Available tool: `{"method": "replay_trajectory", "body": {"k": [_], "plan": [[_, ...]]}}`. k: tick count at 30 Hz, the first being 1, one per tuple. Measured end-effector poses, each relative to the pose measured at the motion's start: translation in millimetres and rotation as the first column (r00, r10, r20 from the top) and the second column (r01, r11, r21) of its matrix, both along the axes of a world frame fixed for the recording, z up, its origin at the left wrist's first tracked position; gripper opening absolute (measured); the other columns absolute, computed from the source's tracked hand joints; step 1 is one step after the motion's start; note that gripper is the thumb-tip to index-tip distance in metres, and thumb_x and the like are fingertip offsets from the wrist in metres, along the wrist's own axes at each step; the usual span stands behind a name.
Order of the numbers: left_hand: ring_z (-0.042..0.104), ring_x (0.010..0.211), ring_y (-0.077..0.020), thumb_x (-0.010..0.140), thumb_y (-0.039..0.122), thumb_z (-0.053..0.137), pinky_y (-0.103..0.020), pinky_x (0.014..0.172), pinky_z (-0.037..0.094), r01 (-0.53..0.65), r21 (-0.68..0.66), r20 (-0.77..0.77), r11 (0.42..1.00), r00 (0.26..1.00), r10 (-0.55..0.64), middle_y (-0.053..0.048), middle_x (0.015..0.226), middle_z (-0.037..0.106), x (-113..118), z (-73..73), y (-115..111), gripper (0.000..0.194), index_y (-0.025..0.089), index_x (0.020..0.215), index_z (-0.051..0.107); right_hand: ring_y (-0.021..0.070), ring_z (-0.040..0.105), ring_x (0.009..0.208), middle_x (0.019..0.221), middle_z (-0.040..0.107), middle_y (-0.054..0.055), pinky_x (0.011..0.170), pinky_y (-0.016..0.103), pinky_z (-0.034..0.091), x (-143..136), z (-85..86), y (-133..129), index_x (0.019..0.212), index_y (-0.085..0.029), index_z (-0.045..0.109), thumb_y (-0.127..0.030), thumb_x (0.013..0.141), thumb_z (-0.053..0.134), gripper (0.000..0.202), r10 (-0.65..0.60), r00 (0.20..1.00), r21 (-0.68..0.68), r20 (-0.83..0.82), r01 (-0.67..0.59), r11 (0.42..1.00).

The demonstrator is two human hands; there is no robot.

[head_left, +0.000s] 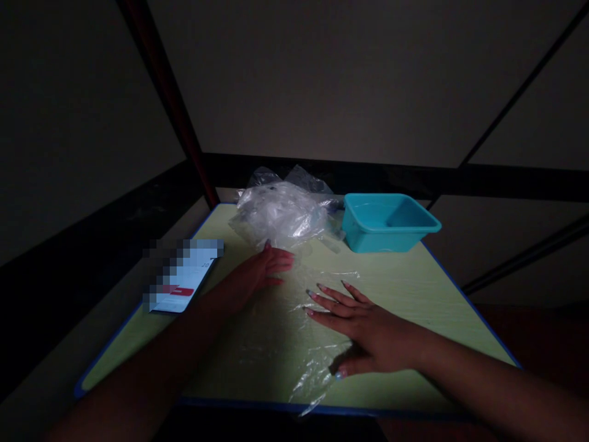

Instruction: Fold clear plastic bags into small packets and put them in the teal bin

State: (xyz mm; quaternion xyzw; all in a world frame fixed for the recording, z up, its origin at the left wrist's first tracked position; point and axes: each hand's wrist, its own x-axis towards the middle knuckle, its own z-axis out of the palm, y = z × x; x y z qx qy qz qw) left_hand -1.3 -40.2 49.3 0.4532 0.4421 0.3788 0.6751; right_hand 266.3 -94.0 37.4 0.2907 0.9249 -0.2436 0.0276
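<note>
A clear plastic sheet or bag (317,368) lies flat on the light green table (442,313), its outline hard to make out. My right hand (361,325) rests on its right part with the fingers spread. Near the middle of the table, my left hand (271,264) is stretched out with its thumb apart from the fingers, beside the front of a crumpled pile of clear plastic bags (288,212). Neither hand grips anything.
A turquoise plastic basket (389,239) stands at the table's back right. At the left edge lies a phone (188,285) with its screen lit. Dark walls and a reddish post (170,92) rise behind the table.
</note>
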Motion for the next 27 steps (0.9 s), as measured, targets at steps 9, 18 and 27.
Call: {"method": "replay_trajectory", "body": {"k": [9,18,27], "plan": [[0.054,0.119,-0.0271,0.086,0.069,0.046,-0.033,0.081,0.052,-0.301,0.003,0.048,0.954,0.952,0.301,-0.014,0.128,0.059,-9.5,-7.0,18.6,0.06,0.016,0.105,0.067,0.0319,0.005,0.146,0.159,0.013,0.009,0.112,0.062,-0.003,0.3,-0.2,-0.7,0.152,-0.03,0.02,-0.06,0.082,0.06,0.087,-0.002,1.0,0.01,-0.022,0.002,1.0],[0.033,0.14,-0.0269,0.091,0.068,0.033,-0.039,0.103,0.041,-0.306,0.158,0.05,0.939,0.952,0.302,-0.005,0.148,0.045,-18.2,-19.8,24.4,0.059,0.024,0.111,0.067,0.0324,0.004,0.146,0.159,0.011,0.01,0.112,0.063,-0.003,1.2,-1.7,-0.2,0.152,-0.029,0.019,-0.061,0.082,0.061,0.087,0.0,1.0,0.009,-0.009,0.0,1.0],[0.034,0.14,-0.0254,0.091,0.068,0.036,-0.037,0.104,0.041,-0.294,0.209,0.042,0.933,0.956,0.292,-0.007,0.144,0.049,-17.8,-21.3,23.5,0.059,0.022,0.108,0.069,0.0334,0.008,0.146,0.159,0.007,0.013,0.111,0.062,-0.004,2.1,-2.6,-0.1,0.152,-0.028,0.02,-0.061,0.08,0.063,0.09,0.006,0.999,0.024,-0.048,-0.005,1.0]]}}
